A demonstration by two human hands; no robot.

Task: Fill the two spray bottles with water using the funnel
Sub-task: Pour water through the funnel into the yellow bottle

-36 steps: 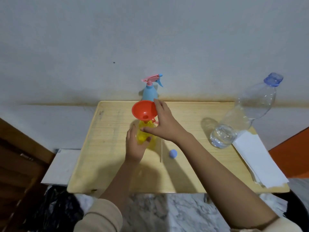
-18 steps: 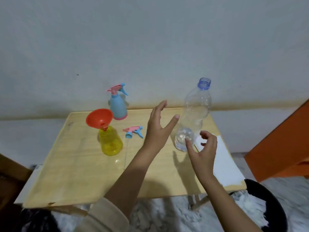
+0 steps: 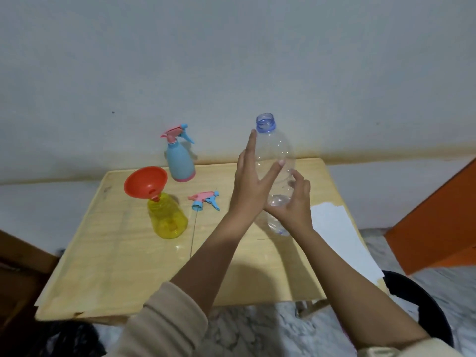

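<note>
A clear water bottle (image 3: 278, 150) stands uncapped at the table's middle right, with a little water in its bottom. My right hand (image 3: 295, 207) curls round its lower body. My left hand (image 3: 248, 186) lies with straight fingers against the bottle's left side. Left of them, a yellow spray bottle (image 3: 167, 220) stands without its head, and an orange funnel (image 3: 145, 181) sits tilted in its neck. Its pink and blue spray head (image 3: 204, 199) lies on the table beside it. A blue spray bottle (image 3: 180, 161) with its head on stands near the wall.
The wooden table (image 3: 103, 253) stands against a grey wall. A white sheet of paper (image 3: 340, 235) lies on its right edge. An orange panel (image 3: 438, 222) and a black round object (image 3: 422, 300) are at the right, with dark wooden furniture at the left.
Both hands left the yellow bottle and funnel and moved right to the water bottle. My right hand has closed round its lower part, and my left hand now touches its side.
</note>
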